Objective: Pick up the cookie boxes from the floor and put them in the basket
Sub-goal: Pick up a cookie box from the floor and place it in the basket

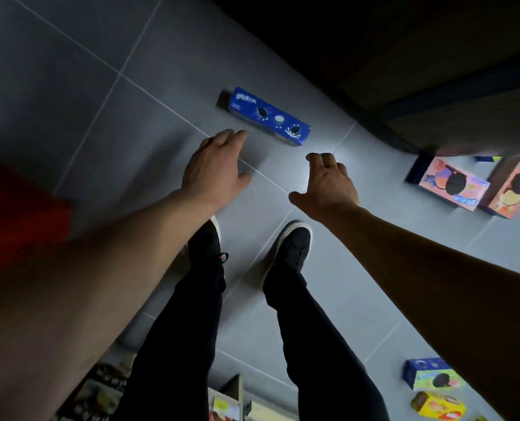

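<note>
My hands, left hand [214, 165] and right hand [328, 183], are open and empty; the blue box [266, 115] (nearest) and others lie on the floor [70, 86].

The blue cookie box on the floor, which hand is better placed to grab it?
Probably the left hand. Its fingertips reach almost to the blue cookie box, near the box's long side. The right hand is open too but hangs further back, below the box's right end.

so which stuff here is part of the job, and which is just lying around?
Job:
- long blue cookie box, on the floor
- two pink boxes
- blue box and yellow box, lower right
- left hand, right hand, both holding nothing

Lying about:
- red object, far left
- dark shelving
</note>
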Motion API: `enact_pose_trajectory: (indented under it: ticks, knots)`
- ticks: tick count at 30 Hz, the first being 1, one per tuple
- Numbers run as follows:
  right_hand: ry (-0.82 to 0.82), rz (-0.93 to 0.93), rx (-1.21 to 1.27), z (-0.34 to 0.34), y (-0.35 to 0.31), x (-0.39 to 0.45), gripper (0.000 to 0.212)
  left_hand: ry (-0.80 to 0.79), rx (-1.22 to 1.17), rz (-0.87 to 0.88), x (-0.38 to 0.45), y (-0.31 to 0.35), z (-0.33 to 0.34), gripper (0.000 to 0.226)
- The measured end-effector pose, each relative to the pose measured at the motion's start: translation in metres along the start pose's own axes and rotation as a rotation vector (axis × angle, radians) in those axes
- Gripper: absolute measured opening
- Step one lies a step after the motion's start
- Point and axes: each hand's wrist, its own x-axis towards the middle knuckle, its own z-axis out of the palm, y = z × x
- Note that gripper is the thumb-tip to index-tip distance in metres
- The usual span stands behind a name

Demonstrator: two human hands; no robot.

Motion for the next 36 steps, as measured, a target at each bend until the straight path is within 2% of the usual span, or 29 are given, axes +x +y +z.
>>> enact_pose_trajectory:
  ticks: [7,13,15,19,24,28,31,36]
  knots:
    - [0.129,0.001,0.025,0.067,0.0,0.106,0.091,0.063,0.04,0.032,0.082,-0.045,0.066,0.077]
    - [0.234,-0.103,-0.11,0.085,0.006,0.191,0.095,0.215,0.251,0.095,0.16,-0.061,0.104,0.088]
    - [0.249,-0.091,-0.087,0.091,0.01,0.21,0.086,0.236,0.284,0.121,0.177,-0.062,0.112,0.087]
    - [0.296,-0.092,-0.071,0.103,0.019,0.228,0.052,0.293,0.359,0.186,0.204,-0.064,0.117,0.069]
    - [0.221,-0.109,-0.105,0.094,0.02,0.205,0.044,0.241,0.346,0.177,0.189,-0.059,0.11,0.045]
    - [0.119,-0.153,-0.175,0.066,0.012,0.151,0.043,0.153,0.252,0.118,0.131,-0.049,0.086,0.045]
    - [0.044,-0.192,-0.216,0.027,-0.005,0.091,0.048,0.129,0.206,0.076,0.074,-0.034,0.041,0.045]
    - [0.01,-0.24,-0.238,-0.051,-0.043,-0.008,0.053,0.105,0.092,0.022,-0.018,-0.002,-0.052,0.048]
